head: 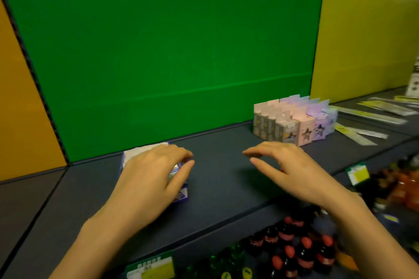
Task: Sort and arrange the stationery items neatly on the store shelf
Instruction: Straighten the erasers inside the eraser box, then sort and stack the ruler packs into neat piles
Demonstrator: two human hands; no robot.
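While the left hand [150, 173] clasps a blue-and-white box [145, 154] near the grey shelf's [217, 179] back left, the right hand [292, 170] hovers open and empty; squaring the box against the green backboard [170, 52], in line with the pastel cartons [294, 120], would likely serve best.

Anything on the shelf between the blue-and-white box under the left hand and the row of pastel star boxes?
Head view: only bare dark grey shelf there. The open right hand hovers over it, between the blue-and-white cardboard box and the pink and lilac star boxes.
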